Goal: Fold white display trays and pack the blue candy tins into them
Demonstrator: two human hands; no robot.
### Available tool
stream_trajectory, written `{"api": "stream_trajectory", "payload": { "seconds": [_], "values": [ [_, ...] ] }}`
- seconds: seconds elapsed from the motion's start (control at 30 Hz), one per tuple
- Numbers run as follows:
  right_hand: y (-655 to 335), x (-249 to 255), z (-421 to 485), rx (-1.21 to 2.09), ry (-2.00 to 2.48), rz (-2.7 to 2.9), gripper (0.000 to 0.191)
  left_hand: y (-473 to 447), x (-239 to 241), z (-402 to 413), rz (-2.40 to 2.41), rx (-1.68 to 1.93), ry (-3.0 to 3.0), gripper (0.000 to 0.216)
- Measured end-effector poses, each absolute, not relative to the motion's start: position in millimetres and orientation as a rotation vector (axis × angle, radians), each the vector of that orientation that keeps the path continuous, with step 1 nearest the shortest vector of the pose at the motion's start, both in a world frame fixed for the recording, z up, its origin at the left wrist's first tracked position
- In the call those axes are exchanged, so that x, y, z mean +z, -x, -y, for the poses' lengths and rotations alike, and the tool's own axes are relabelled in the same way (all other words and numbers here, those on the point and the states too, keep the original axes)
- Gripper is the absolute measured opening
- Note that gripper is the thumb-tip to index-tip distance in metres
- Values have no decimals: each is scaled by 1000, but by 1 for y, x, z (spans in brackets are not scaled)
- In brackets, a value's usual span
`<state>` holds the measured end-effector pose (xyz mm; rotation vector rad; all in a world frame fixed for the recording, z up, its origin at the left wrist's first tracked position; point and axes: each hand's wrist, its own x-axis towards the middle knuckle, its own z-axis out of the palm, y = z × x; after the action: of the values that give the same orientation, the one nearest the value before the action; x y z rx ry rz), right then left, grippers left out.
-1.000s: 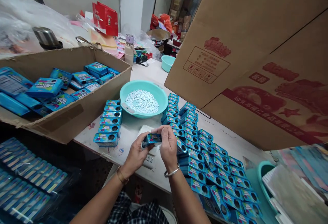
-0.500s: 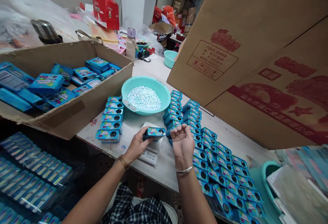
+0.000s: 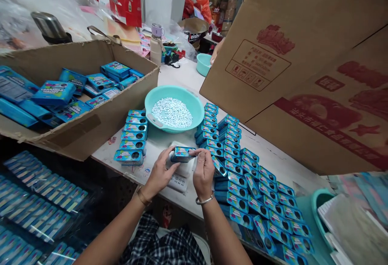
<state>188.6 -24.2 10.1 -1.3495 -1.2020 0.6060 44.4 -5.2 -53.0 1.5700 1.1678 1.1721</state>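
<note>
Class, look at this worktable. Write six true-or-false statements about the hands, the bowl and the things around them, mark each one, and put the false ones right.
1. The left hand grips a blue box. True.
2. The other hand hangs well away from that box. False: the right hand has a finger at the box's top.
3. White pieces lie in a turquoise bowl. True.
4. The bowl sits on the floor. False: it stands on the white table.
5. A red bag stands beyond the open carton. True.
6. That carton holds bottles. False: more blue boxes lie inside.
</note>
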Motion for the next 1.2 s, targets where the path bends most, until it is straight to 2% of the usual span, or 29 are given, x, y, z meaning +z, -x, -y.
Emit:
{"api": "stream_trajectory", "payload": {
  "seconds": [0.1, 0.2, 0.33, 0.43, 0.53, 0.93, 1.03, 1.1, 1.2],
  "values": [
    [-193, 20, 24, 568, 1305, 1131, 33, -42, -46, 15, -1228, 1255, -1478, 58],
    [-203, 30, 28, 525, 1305, 1021, 32, -28, -38, 41, -1312, 1433, -1316, 51],
    [-220, 31, 29, 779, 1178, 684, 25, -2, -39, 84, -1467, 1659, -1140, 45],
    [-232, 27, 24, 1069, 1050, 387, 16, 13, -45, 104, -1570, 1618, -1106, 47],
    [-240, 23, 18, 1198, 999, 201, 11, 21, -50, 110, -1612, 1562, -1102, 46],
    [-237, 24, 15, 1165, 1033, 135, 12, 22, -55, 98, -1561, 1561, -1098, 47],
    [-228, 34, -11, 1187, 979, 217, 12, 20, -58, 96, -1557, 1536, -1108, 48],
    [-216, 47, -48, 1233, 939, 339, 17, 13, -56, 88, -1552, 1452, -1170, 54],
    [-203, 73, -102, 1269, 997, 580, 46, -5, -48, 62, -1487, 1241, -1457, 67]
  ]
}}
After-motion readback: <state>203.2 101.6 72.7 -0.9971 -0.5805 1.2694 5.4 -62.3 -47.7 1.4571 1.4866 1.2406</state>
